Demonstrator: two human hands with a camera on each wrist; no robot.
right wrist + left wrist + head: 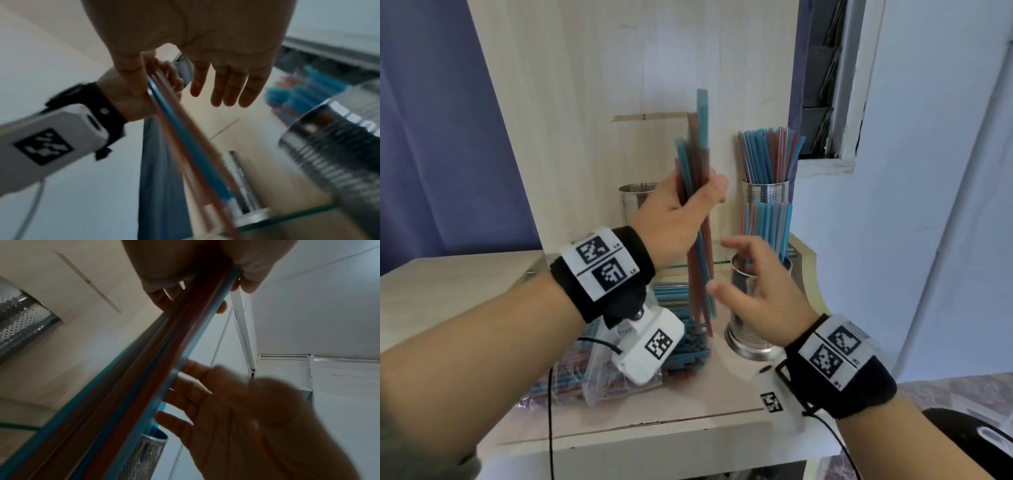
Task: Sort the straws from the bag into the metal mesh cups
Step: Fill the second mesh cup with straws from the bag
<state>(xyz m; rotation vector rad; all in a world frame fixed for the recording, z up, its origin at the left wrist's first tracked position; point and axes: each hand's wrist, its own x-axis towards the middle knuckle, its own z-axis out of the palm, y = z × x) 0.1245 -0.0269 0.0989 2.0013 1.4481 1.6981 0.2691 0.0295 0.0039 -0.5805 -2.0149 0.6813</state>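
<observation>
Above the wooden desk (705,401), in the head view, the left hand (674,216) is gripping a bundle of red and blue straws (697,178) upright, fingers and thumb curled round its middle, the forearm reaching in from the lower left. The right hand (760,294) is hovering just right of the bundle's lower half, fingers spread and relaxed, holding nothing, in front of a metal mesh cup (748,329) with blue straws standing in it. Behind it a second mesh cup (765,192) is standing on a higher level, filled with mixed straws, and a third cup (635,202) is showing behind the left hand. A clear plastic bag (599,370) of straws is lying on the desk under the left wrist.

From the left wrist, the left hand (197,264) is clamping the bundle of straws (144,369), which is running diagonally across the frame. The right hand (236,410) is lying open beside it, its fingertips (162,417) close to the straws; contact cannot be told.

From the right wrist, the right hand (205,48) is showing straight, slightly spread fingers (230,87), holding nothing. The left hand (141,87) is holding the straws (180,134) beside it, with a blurred mesh cup (333,154) at right.
</observation>
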